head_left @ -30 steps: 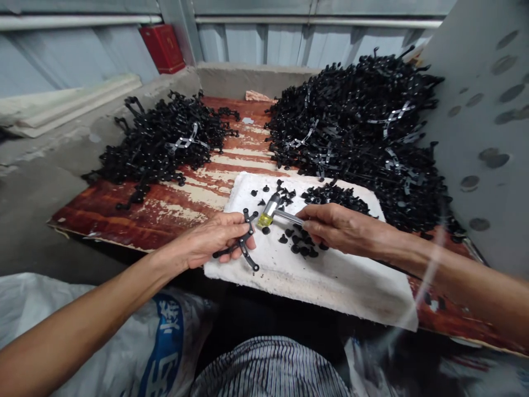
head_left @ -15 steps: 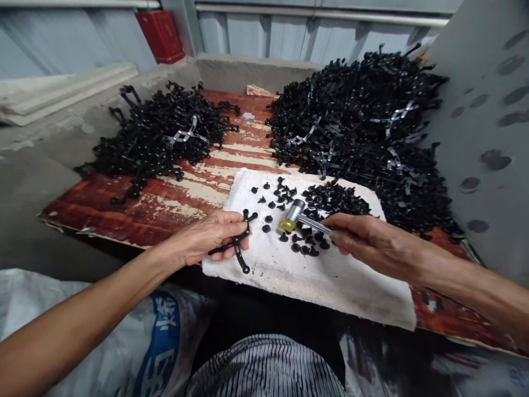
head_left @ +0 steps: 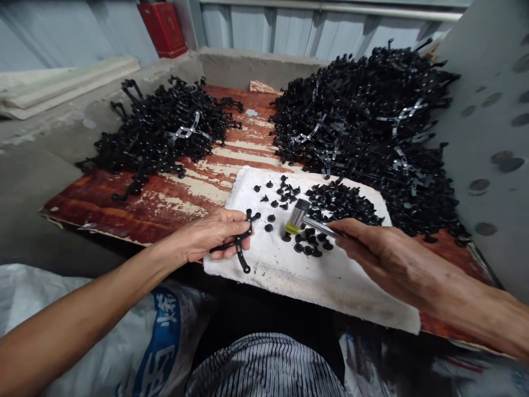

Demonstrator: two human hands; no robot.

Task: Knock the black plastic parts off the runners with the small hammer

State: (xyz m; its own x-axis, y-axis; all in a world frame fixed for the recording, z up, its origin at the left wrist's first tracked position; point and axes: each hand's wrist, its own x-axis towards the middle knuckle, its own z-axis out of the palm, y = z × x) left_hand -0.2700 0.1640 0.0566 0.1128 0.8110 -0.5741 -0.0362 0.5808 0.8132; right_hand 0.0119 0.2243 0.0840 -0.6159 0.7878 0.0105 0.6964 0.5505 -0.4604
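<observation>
Black jointed bracket [head_left: 238,241] is pinched in the left hand [head_left: 219,231], over the near left part of the white cloth [head_left: 264,264]. Slim arms, round ends; looks light, stiff along each arm, probably folds at the pivots. Best held by the middle joint. Right hand [head_left: 363,237] is wrapped around the handle of a small hammer [head_left: 298,214], right of the bracket: shiny metal middle, dark far face, yellow near face. Likely head-heavy, smooth handle could slip; grip well back. Pegs [head_left: 345,201]: small, mushroom-shaped. Cloth looks thick, soft; red-brown board [head_left: 103,209] underneath is flaking.
</observation>
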